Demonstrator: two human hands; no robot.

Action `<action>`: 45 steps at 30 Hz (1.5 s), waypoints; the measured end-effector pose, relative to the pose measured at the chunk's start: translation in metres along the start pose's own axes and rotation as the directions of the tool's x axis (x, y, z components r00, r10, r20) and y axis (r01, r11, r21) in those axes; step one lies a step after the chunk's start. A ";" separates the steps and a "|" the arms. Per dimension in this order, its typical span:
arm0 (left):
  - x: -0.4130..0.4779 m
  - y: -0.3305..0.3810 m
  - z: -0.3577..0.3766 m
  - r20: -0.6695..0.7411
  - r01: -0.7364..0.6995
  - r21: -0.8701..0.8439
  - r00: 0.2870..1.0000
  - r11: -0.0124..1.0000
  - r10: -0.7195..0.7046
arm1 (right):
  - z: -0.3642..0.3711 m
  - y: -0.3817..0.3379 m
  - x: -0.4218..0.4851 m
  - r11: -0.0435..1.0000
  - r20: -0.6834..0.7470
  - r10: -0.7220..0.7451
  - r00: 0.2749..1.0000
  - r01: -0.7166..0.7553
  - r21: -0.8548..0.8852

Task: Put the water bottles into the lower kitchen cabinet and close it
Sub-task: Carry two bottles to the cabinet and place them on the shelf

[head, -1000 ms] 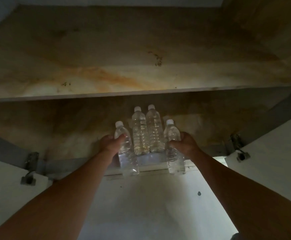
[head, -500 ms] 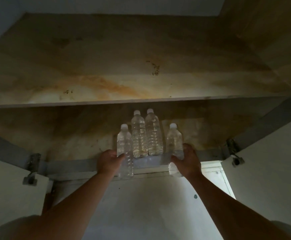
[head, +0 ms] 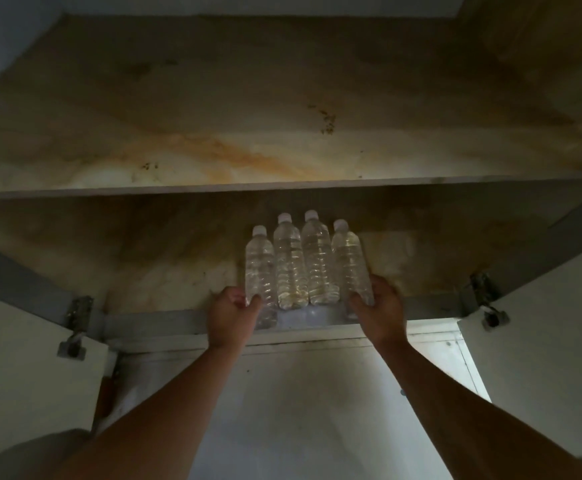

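- Stands four clear plastic white-capped water bottles (head: 303,265) upright in one touching row on stained lower cabinet floor (head: 164,265), near front edge.
- Curls left hand (head: 232,317) fingers round leftmost bottle (head: 260,268), right hand (head: 379,311) fingers round rightmost bottle (head: 351,261), probably to square the row.
- Leaves white cabinet doors (head: 542,341) open.

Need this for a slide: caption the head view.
Left grip and right grip hold the left bottle and right bottle, flanking two middle bottles in the open cabinet.
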State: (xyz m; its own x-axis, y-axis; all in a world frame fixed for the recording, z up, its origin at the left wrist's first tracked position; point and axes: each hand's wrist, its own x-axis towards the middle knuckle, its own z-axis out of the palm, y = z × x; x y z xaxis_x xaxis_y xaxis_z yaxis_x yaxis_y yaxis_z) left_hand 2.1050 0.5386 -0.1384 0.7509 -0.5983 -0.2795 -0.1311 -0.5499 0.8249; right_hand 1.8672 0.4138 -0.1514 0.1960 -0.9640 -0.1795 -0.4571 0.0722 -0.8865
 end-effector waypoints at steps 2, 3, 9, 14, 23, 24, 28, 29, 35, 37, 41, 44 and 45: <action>-0.001 0.001 0.001 -0.003 -0.006 0.011 1.000 1.000 0.006 | 0.001 0.001 -0.001 1.000 -0.016 0.001 1.000 -0.001 -0.016; 0.001 0.002 0.002 -0.014 -0.006 0.013 1.000 1.000 0.006 | 0.001 0.000 -0.001 1.000 -0.023 -0.002 1.000 0.002 -0.023; 0.002 0.009 0.000 -0.062 -0.063 0.003 0.996 0.998 0.063 | -0.004 -0.007 -0.011 0.995 -0.026 -0.042 0.999 0.040 -0.089; -0.010 0.001 0.005 -0.063 -0.137 0.008 0.988 0.990 0.138 | -0.009 -0.010 -0.024 0.981 -0.065 -0.096 0.993 0.084 -0.174; 0.006 0.005 0.009 -0.081 -0.106 0.026 0.991 0.994 0.108 | -0.007 -0.006 -0.006 0.994 -0.009 -0.043 0.999 0.042 -0.104; 0.008 0.008 0.010 -0.082 -0.092 0.032 0.992 0.995 0.095 | -0.007 -0.003 -0.002 0.994 0.000 -0.051 0.999 0.051 -0.095; 0.015 0.012 0.014 -0.113 -0.068 0.013 0.991 0.998 0.069 | -0.006 0.003 0.008 0.989 0.013 -0.080 0.997 0.081 -0.122; 0.016 0.012 0.015 -0.117 -0.065 -0.003 0.991 0.998 0.064 | -0.006 0.003 0.008 0.988 0.006 -0.086 0.996 0.086 -0.128; 0.014 0.020 0.020 -0.108 -0.033 -0.038 0.994 0.999 0.029 | -0.002 -0.007 0.014 0.991 0.024 -0.061 0.998 0.063 -0.121; 0.011 0.020 0.025 -0.097 -0.027 -0.043 0.995 0.999 0.023 | 0.003 -0.007 0.017 0.993 -0.006 -0.026 1.000 0.025 -0.114; 0.007 0.017 0.033 -0.120 -0.016 -0.036 0.993 0.999 0.012 | 0.009 -0.024 0.015 0.980 -0.059 -0.001 0.998 -0.011 -0.200; 0.007 0.021 0.036 -0.123 -0.009 -0.056 0.992 0.998 0.002 | 0.013 -0.030 0.019 0.963 -0.074 0.018 0.997 -0.037 -0.266; 0.008 0.022 0.036 -0.123 -0.016 -0.055 0.992 0.998 0.009 | 0.014 -0.032 0.018 0.956 -0.069 0.020 0.997 -0.039 -0.291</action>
State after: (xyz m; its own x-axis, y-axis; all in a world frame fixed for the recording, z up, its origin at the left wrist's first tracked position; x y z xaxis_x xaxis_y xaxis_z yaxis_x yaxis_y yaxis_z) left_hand 2.0844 0.5007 -0.1400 0.8238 -0.5267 -0.2096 -0.1068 -0.5074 0.8551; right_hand 1.8976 0.3979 -0.1329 0.1262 -0.9778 -0.1672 -0.6970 0.0326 -0.7164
